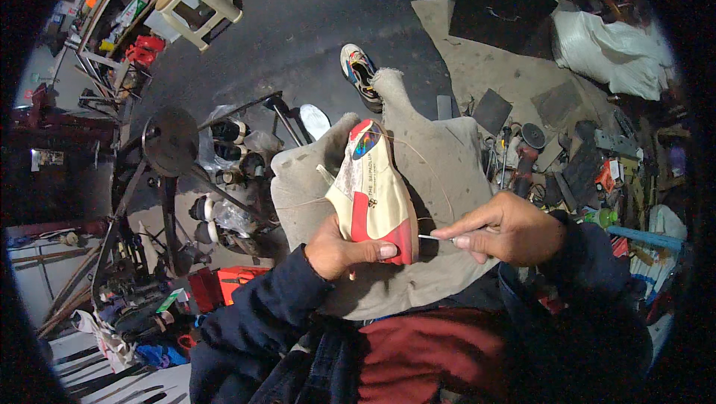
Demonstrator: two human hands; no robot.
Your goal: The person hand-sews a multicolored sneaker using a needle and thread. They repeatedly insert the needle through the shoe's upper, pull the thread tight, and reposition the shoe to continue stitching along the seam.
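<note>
A cream and red sneaker (379, 188) lies on its side over my lap, its toe pointing away from me. My left hand (339, 250) is closed round the red heel end, the thumb pressed on its side. In my right hand (509, 231) is a thin metal awl (431, 237), pinched between thumb and fingers. Its handle is mostly hidden in the hand, and its tip is close to the sole's edge near the heel. A loose thread (444, 188) runs from the shoe across the grey cloth (440, 158) covering my legs.
An iron stand with a round wheel (170, 143) is at the left, beside several shoes in plastic (231, 214). Scattered tools and scraps (531, 136) lie on the floor at right. Farther off are a beige stool (198, 5), a dark box (501, 13) and a white sack (611, 54).
</note>
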